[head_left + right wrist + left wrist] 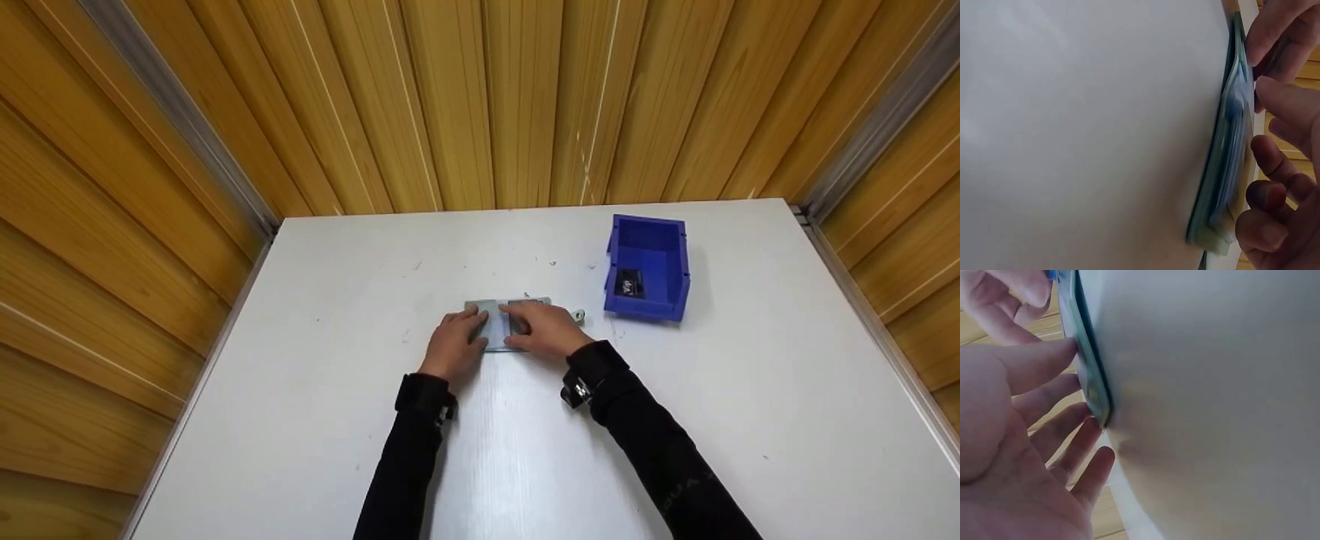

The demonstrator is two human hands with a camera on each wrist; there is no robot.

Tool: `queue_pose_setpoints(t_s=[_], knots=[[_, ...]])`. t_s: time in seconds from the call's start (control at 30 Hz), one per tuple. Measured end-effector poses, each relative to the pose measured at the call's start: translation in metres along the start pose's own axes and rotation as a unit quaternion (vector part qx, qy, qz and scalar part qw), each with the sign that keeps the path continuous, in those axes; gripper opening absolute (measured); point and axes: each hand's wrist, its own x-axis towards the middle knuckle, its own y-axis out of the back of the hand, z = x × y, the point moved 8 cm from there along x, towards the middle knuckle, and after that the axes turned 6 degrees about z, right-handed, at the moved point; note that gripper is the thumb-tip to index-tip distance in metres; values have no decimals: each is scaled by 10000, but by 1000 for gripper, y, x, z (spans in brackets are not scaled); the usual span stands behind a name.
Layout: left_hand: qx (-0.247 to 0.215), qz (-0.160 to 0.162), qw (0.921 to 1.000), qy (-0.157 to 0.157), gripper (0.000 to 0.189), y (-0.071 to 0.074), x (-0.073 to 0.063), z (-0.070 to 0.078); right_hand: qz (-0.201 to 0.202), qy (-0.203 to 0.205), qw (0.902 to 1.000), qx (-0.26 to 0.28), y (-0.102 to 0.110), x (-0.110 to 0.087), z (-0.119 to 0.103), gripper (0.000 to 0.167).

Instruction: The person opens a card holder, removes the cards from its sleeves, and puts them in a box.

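Observation:
A pale green card holder [493, 330] lies spread flat on the white table, with clear sleeves [1233, 163] stacked on its right half. At its left end, my left hand [454, 345] steadies it, thumb at the near edge and fingers towards the far edge; the little finger extends free in the left wrist view. My right hand [551, 330] holds the sleeves near the middle fold with thumb and forefinger, its other fingers bent. A small strap tab [577, 316] sticks out beyond the right hand. The right hand covers much of the sleeves.
To the right, farther back, stands a blue plastic bin [652, 311] with a black card [630, 283] inside. Wood-patterned walls [517, 105] enclose the table [337, 450] at the back and both sides. Small dark specks are scattered on the tabletop.

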Motion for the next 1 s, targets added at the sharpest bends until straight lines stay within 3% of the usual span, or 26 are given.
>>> queue_pose_setpoints(t_s=[0.27, 0.5, 0.77, 1.0], knots=[[159, 14, 9999, 65, 48, 0, 0, 1, -269, -654, 9974, -132, 11, -10, 37, 89], [134, 49, 9999, 43, 47, 1, 2, 1, -462, -893, 9946, 253, 17, -16, 55, 93], [122, 98, 9999, 27, 47, 2, 2, 1, -511, -932, 9931, 495, 17, -18, 58, 94], [-78, 934, 9956, -25, 24, 3, 11, 17, -445, -880, 9935, 569, 15, -18, 59, 94]])
